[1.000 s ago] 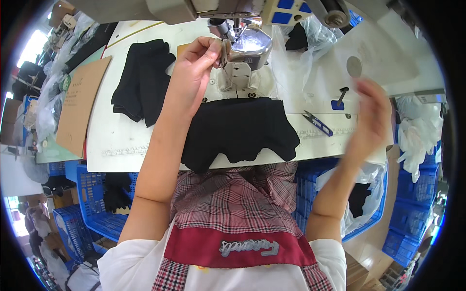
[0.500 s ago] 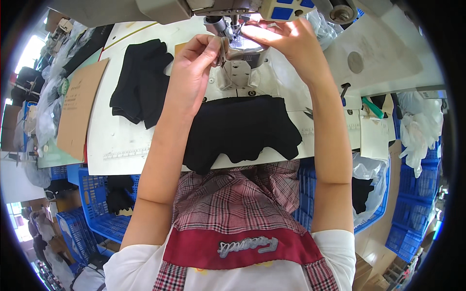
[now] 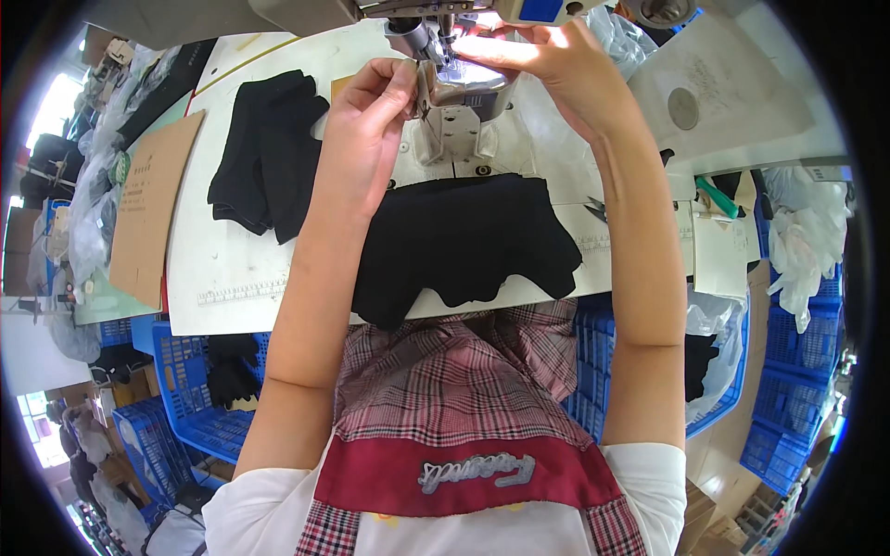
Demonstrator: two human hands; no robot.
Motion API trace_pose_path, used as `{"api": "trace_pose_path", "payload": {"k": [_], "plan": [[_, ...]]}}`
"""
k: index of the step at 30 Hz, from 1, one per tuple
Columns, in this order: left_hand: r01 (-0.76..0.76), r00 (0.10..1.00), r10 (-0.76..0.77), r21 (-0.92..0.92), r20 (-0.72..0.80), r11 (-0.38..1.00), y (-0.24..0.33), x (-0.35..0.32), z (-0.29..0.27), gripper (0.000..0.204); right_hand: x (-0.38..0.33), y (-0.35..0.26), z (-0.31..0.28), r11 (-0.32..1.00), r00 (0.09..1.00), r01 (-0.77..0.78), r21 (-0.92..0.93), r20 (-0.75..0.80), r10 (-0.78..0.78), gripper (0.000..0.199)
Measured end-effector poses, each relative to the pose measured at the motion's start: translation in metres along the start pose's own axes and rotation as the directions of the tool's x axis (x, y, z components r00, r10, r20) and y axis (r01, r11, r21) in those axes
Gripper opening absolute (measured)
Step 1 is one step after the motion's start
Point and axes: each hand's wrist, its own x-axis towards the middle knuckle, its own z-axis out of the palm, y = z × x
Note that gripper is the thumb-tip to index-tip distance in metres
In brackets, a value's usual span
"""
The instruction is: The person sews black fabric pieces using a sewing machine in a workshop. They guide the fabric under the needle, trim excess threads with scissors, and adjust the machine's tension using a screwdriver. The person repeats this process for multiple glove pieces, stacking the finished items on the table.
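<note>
Both hands meet at the needle of the sewing machine (image 3: 454, 83). The left hand (image 3: 366, 120) has its fingers (image 3: 399, 79) pinched shut on something too small to make out; the right hand (image 3: 547, 69) reaches in from the other side, its grip unclear. Black cloth (image 3: 473, 246) lies just below on the counter (image 3: 232, 278), spilling over its near edge, apparently kept within reach. A second black pile (image 3: 264, 153) waits to the left, beside a brown cardboard sheet (image 3: 153, 208). Blue crates (image 3: 185, 389) stand beneath.
</note>
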Motion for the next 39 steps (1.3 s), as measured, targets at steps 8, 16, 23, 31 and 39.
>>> {"api": "trace_pose_path", "payload": {"k": [8,16,23,31,39], "plan": [[-0.012,1.0,0.013,-0.036,0.006,0.999,-0.001,0.001,0.0,0.007,0.004,0.006,-0.001,0.996,0.996,0.084,0.006,0.014,-0.085,0.036],[-0.013,1.0,0.013,-0.005,0.0,1.0,-0.001,0.0,0.001,0.007,0.004,0.01,-0.001,0.999,0.999,0.03,0.028,-0.045,-0.028,0.04],[-0.005,1.0,0.005,0.003,-0.007,1.0,0.0,0.0,0.001,0.009,0.002,0.006,-0.002,0.999,0.998,-0.054,-0.006,-0.043,0.054,0.044],[-0.003,1.0,0.003,-0.002,0.02,1.0,0.001,0.0,-0.002,0.009,0.001,0.002,-0.002,0.991,0.995,0.104,-0.086,0.003,-0.104,0.049],[0.026,0.998,-0.025,-0.005,0.049,1.0,0.001,0.003,-0.008,0.009,0.005,0.005,0.0,0.993,0.992,0.116,-0.032,0.047,-0.114,0.047]]}}
